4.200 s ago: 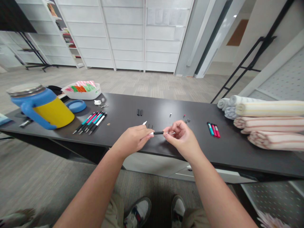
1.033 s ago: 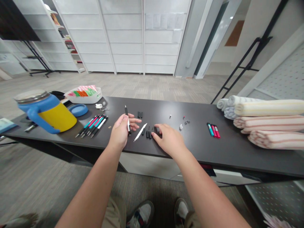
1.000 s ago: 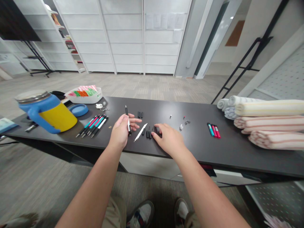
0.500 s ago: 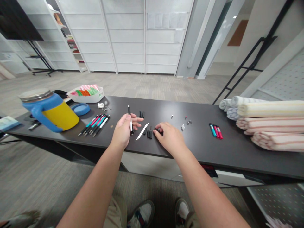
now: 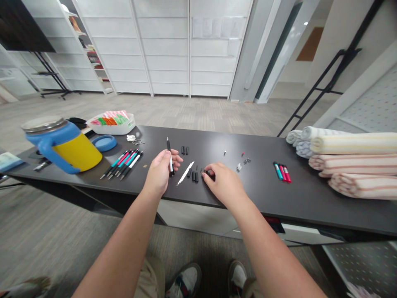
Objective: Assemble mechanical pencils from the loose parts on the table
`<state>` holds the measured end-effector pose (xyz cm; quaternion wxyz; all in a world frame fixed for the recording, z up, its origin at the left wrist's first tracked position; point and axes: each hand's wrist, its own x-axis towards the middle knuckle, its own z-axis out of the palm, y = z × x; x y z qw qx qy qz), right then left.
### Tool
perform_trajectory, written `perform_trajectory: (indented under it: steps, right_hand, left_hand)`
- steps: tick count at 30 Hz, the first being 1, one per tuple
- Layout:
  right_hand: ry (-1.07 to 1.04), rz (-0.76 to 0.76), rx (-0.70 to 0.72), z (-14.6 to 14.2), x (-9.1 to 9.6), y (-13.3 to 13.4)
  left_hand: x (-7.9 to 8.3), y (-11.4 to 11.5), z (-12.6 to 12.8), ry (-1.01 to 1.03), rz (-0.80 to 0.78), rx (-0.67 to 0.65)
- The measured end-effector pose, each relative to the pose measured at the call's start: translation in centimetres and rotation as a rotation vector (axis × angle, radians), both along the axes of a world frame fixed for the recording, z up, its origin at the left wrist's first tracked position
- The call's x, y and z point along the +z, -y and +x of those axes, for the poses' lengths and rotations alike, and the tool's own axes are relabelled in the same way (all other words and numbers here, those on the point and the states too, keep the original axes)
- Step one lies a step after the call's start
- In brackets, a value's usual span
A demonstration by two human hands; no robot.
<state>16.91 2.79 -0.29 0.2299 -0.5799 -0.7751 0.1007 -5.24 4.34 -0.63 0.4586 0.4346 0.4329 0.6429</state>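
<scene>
My left hand (image 5: 160, 169) is closed around a black-and-white pen (image 5: 169, 145), held upright with its tip pointing up. Low over the dark table, my right hand (image 5: 223, 180) has its fingers curled and pinched together; something small and dark shows at the fingertips, too small to name. Between the hands lie several white refills (image 5: 185, 173) in a slanted bunch, with short black pen parts (image 5: 195, 177) beside them. Farther back are more black parts (image 5: 184, 150). Right of my right hand sit small clear pieces (image 5: 238, 167) and tiny metal bits (image 5: 247, 160).
A row of assembled pens (image 5: 122, 164) lies left, by a blue-yellow mug (image 5: 72, 147), its blue lid (image 5: 104, 143) and a white basket (image 5: 124, 128) of colourful packets. Coloured barrels (image 5: 282, 172) lie right, before rolled towels (image 5: 353, 162). The table's front edge (image 5: 198, 202) runs below my hands.
My right hand has shifted very slightly right, uncovering a bit more of the small pieces by its fingertips. The left hand keeps hold of the pen, its free fingers drawn in a little.
</scene>
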Motion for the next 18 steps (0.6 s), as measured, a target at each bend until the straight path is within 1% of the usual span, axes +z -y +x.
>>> perform_trajectory:
  steps: [6,9,11,15,18]
  right_hand:
    - [-0.005,0.024,0.018,0.2,0.0,0.3]
    - [-0.032,0.066,0.011,1.0,0.0,0.3]
    - [-0.039,0.122,-0.055,2.2,0.1,0.3]
    - [-0.024,0.252,-0.244,5.4,0.1,0.1]
    - [-0.007,0.284,-0.331,7.6,0.0,-0.1]
  left_hand:
    - [0.1,0.1,0.2,-0.039,0.005,0.003]
    - [0.0,0.0,0.2,-0.044,0.004,0.01]
    - [0.0,0.0,0.2,-0.052,0.004,0.019]
    - [-0.1,0.1,0.2,-0.058,0.003,0.016]
    - [-0.1,0.0,0.1,-0.058,0.002,0.014]
